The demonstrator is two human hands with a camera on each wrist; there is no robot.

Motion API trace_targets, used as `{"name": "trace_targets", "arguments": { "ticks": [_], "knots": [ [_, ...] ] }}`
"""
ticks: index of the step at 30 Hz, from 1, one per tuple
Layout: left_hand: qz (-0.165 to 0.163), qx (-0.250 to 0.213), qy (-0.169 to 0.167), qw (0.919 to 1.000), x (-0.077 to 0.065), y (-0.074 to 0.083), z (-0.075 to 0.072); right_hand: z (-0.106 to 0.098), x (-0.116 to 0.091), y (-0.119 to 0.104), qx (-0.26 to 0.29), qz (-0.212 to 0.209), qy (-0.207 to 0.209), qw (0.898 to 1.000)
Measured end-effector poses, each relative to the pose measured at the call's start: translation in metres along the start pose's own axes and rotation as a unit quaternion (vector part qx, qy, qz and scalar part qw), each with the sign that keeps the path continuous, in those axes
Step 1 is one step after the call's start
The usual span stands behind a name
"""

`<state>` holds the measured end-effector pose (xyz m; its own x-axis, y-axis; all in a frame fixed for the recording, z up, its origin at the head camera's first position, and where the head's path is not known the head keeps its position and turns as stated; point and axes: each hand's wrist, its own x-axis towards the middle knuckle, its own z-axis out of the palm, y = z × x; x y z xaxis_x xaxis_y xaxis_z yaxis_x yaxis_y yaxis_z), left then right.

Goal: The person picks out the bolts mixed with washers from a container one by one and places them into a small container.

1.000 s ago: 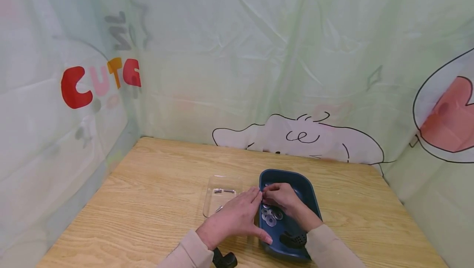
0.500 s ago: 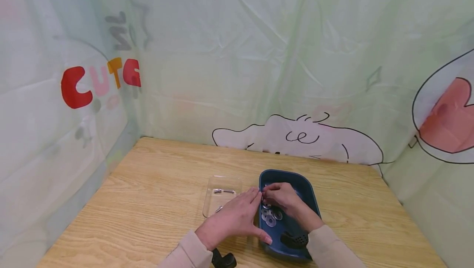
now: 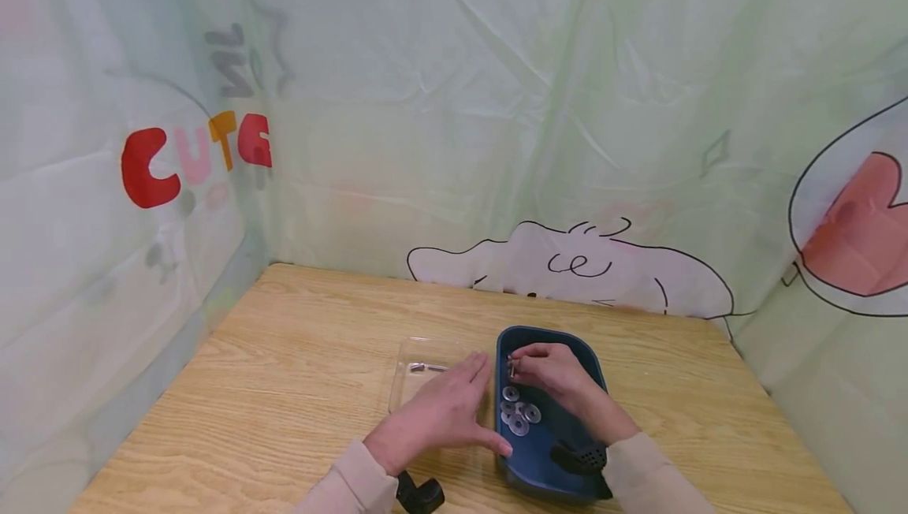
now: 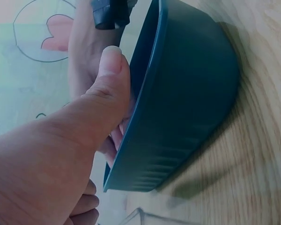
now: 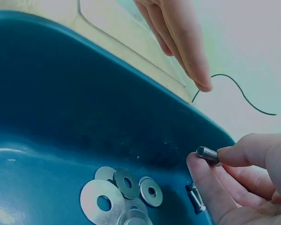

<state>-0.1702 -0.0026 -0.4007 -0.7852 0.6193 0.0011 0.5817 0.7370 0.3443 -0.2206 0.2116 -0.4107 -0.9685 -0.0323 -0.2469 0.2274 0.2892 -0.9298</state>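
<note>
My right hand [image 3: 560, 378] is inside the blue plastic bin [image 3: 535, 467], near its far left corner. Between thumb and index finger it pinches a short threaded metal screw [image 5: 207, 153], its end pointing out; the rest is hidden by the fingers. Below those fingers another screw [image 5: 195, 198] lies on the bin floor. Several flat metal washers [image 5: 91, 206] are heaped close by. My left hand [image 3: 440, 411] hovers between the bin's left wall and a clear shallow tray [image 3: 407, 392], fingers straight and together, thumb spread toward the rim, holding nothing.
Metal screws [image 3: 437, 368] lie in the clear tray, partly hidden behind my left hand. Black wrist devices [image 3: 420, 496] sit by each wrist. A printed curtain [image 3: 426, 143] hangs behind the wooden table [image 3: 298, 356].
My right hand has drawn back to the right, with the pinched screw now showing and more washers uncovered. My left hand has shifted slightly left, off the bin's rim.
</note>
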Motion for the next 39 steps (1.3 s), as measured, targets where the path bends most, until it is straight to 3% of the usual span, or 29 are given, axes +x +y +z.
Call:
{"name": "trace_targets", "arguments": {
  "ticks": [7, 16, 39],
  "knots": [
    [-0.015, 0.015, 0.013, 0.9997, -0.004, -0.008, -0.004, -0.003, -0.004, -0.009, -0.001, -0.012, -0.011, 1.000],
    [-0.040, 0.000, 0.023, 0.9989, -0.011, -0.020, -0.010, -0.004, -0.009, -0.025, 0.014, -0.033, -0.041, 0.999],
    [-0.063, -0.008, 0.049, 0.9968, -0.027, -0.051, -0.011, 0.040, -0.005, -0.039, -0.008, -0.047, -0.084, 0.995]
  ]
}}
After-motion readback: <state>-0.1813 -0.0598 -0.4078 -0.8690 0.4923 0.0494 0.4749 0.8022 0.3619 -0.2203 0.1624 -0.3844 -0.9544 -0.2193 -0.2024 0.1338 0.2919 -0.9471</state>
